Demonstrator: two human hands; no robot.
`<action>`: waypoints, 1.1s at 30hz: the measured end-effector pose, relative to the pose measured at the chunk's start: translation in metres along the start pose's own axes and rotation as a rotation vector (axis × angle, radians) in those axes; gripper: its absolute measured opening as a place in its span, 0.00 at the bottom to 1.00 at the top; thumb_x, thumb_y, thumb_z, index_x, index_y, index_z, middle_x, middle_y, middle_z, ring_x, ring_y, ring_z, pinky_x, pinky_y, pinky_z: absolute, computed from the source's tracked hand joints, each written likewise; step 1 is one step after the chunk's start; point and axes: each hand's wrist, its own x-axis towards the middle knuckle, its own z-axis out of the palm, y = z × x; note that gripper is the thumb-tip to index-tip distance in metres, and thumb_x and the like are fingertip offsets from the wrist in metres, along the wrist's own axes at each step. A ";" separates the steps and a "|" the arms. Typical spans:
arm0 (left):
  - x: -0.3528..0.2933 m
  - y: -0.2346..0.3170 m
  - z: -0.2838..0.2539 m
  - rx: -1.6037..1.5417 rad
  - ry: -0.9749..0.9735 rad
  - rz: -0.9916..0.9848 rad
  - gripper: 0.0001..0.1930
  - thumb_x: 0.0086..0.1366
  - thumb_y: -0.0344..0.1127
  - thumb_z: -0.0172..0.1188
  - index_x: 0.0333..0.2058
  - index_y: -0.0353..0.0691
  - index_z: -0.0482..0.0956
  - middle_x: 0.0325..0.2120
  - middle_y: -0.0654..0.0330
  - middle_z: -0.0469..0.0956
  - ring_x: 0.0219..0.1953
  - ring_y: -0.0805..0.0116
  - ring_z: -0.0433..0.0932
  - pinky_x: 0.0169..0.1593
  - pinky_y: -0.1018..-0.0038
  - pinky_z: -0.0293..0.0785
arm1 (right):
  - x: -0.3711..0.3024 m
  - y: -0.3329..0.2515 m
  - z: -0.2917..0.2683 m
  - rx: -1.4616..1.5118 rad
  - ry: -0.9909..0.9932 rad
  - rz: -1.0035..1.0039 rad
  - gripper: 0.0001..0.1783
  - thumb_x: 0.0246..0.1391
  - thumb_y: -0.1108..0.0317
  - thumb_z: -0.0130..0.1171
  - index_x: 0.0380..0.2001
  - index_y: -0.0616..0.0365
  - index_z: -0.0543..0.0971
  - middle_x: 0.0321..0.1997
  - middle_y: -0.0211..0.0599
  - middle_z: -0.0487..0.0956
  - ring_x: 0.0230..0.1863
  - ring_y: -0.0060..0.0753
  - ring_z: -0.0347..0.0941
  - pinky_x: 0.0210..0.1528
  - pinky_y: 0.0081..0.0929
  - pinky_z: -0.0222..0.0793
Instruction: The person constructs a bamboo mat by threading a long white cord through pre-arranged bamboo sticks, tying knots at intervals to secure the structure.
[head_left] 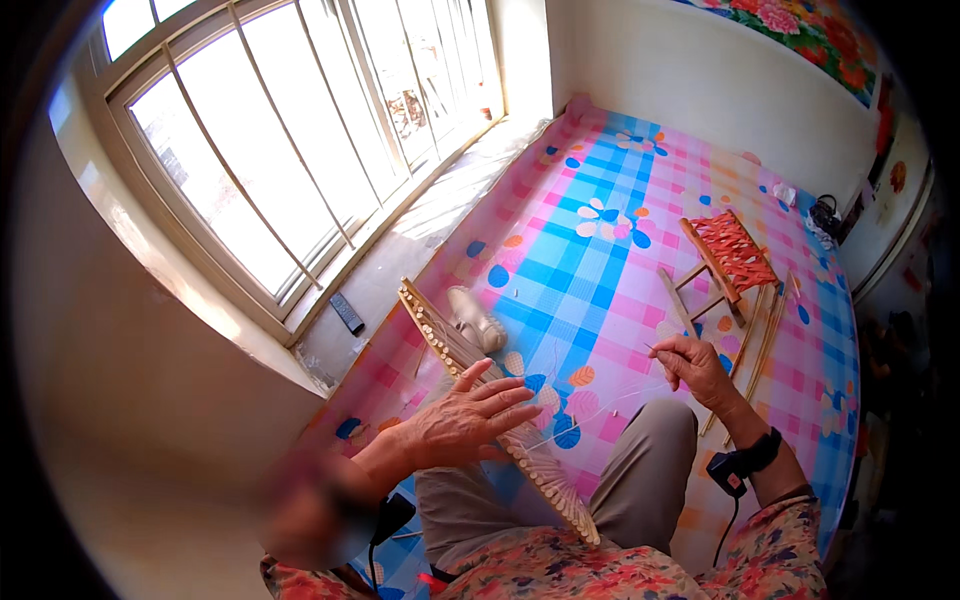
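Note:
Across my lap lies a long, narrow mat-like piece of thin pale sticks (545, 475), their cut round ends showing along its edges. My left hand (455, 420) rests over its middle, fingers stretched out and apart, gripping nothing. To the right, raised above my knee, my right hand (690, 368) is closed in a pinch. A fine white thread (600, 410) curves from the stick piece up to it. A tiny thin tip pokes out past the fingertips, too small to make out. The inside of the pinch is hidden.
A small folding stool (735, 250) with a red woven seat lies at right, beside long thin sticks (765, 335). A pale shoe (475, 318) sits beyond the stick piece. On the window ledge lies a remote control (346, 313). A checked, flowered sheet (600, 270) spreads beneath everything.

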 end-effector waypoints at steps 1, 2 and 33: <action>-0.001 -0.002 -0.003 0.037 -0.061 -0.020 0.36 0.48 0.39 0.68 0.57 0.46 0.64 0.55 0.60 0.67 0.62 0.62 0.60 0.66 0.50 0.42 | -0.006 0.008 0.003 0.085 0.037 0.036 0.09 0.61 0.68 0.51 0.37 0.60 0.79 0.18 0.22 0.69 0.18 0.12 0.63 0.21 0.13 0.62; -0.003 -0.003 -0.005 0.073 -0.123 -0.041 0.36 0.47 0.39 0.68 0.57 0.46 0.65 0.55 0.60 0.67 0.62 0.61 0.61 0.66 0.49 0.42 | -0.011 0.016 0.009 0.171 0.073 0.073 0.09 0.61 0.68 0.50 0.37 0.61 0.78 0.18 0.22 0.69 0.17 0.12 0.63 0.20 0.13 0.62; 0.056 0.006 -0.040 0.661 -0.038 0.247 0.05 0.50 0.32 0.55 0.28 0.43 0.70 0.27 0.62 0.70 0.35 0.66 0.73 0.46 0.70 0.69 | -0.011 0.086 -0.007 0.442 0.390 0.125 0.08 0.58 0.66 0.54 0.33 0.59 0.77 0.23 0.30 0.76 0.18 0.23 0.75 0.22 0.21 0.74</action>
